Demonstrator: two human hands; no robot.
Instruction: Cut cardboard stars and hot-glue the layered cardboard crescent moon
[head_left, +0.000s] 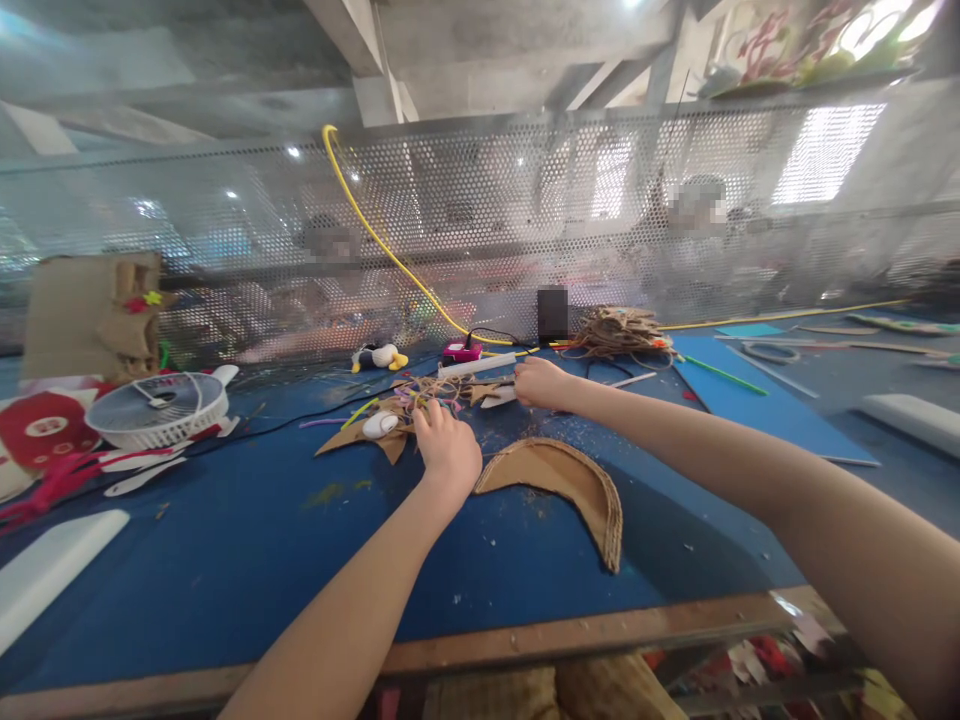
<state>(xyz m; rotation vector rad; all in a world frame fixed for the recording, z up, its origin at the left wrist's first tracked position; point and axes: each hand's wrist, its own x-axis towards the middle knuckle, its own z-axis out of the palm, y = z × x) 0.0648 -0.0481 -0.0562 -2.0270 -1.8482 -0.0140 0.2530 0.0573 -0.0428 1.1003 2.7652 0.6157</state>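
Observation:
My left hand (448, 446) reaches into a loose heap of thin paper and cord scraps (427, 388). Its fingers are bent down and the tips are hidden, so what they pinch does not show. Farther right, my right hand (541, 384) is closed like a fist, beside a pale pointed piece (498, 397); what lies inside it is hidden. Between my forearms rests a crescent-shaped cardboard piece (551, 462) with a raised layered rim. A white computer mouse (380, 425) sits on cut brown cardboard (346, 437) left of my left hand.
A white round basket (159, 410) and pink-handled scissors (67, 480) are at left. Behind lie a small plush toy (379, 357), a pink box (461, 353) and bundled brown strips (619, 332). Blue sheet (772, 400) lies right. A perforated metal screen (480, 220) closes the back.

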